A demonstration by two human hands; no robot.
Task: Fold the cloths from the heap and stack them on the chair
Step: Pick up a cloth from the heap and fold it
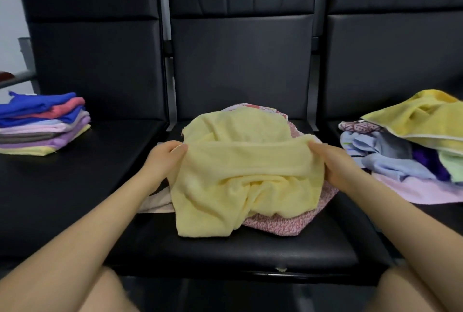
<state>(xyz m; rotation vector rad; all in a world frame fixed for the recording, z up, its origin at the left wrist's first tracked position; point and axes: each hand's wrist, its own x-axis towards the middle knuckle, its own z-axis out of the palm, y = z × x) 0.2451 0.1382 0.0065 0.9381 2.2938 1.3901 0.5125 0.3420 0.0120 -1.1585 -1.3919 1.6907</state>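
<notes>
Both forearms reach forward over the middle chair seat (225, 249). The left hand (164, 158) and right hand (333, 163) each pinch a side of the pale yellow cloth (240, 181) with curled fingers, holding a fold stretched between them. It lies over a pink patterned cloth (283, 224). Farther left sits the folded stack (45, 123); farther right, the unfolded heap (406, 151).

No readable text, label, brand, number or sign anywhere on cloths or chairs.
</notes>
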